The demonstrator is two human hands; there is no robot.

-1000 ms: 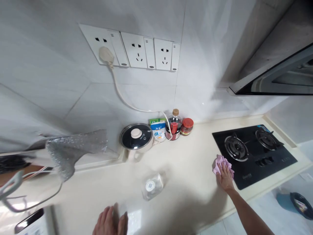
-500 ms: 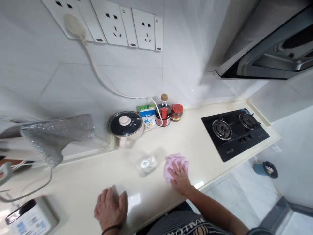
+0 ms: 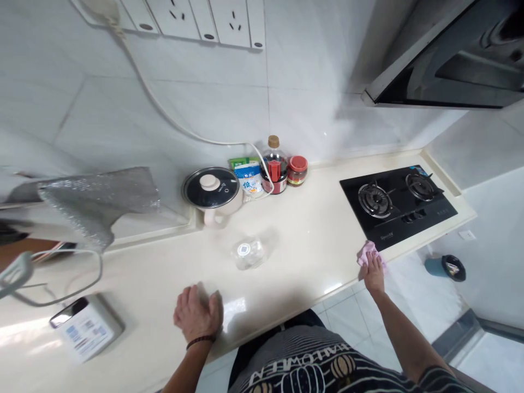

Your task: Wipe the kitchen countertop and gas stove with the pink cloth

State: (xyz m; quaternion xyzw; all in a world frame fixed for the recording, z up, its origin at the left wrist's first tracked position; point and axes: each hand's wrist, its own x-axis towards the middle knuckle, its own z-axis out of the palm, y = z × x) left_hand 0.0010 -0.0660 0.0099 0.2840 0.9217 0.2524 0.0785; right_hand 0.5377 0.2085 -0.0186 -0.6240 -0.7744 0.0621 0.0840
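My right hand point(image 3: 373, 275) presses on a pink cloth point(image 3: 367, 252) at the counter's front edge, beside the near corner of the black gas stove point(image 3: 393, 207). Some of the cloth is hidden under the fingers. Palm down on the pale counter point(image 3: 311, 240), my left hand point(image 3: 197, 312) rests with the thumb apart from the fingers and nothing in it. Between the two hands, nearer the left, a clear plastic container point(image 3: 250, 253) with a round blue-and-white mark lies on the counter.
By the wall stand a lidded electric pot point(image 3: 213, 191), packets point(image 3: 249, 177), a dark sauce bottle point(image 3: 274, 166) and a red-lidded jar point(image 3: 297, 170). A white cord point(image 3: 164, 112) runs up to the sockets. A white box-shaped device point(image 3: 88, 327) is on the left; the range hood point(image 3: 442, 71) overhangs the right.
My right hand has slid the pink cloth rightward along the counter to the stove's corner. My left hand stays on the counter. The view has tilted down.
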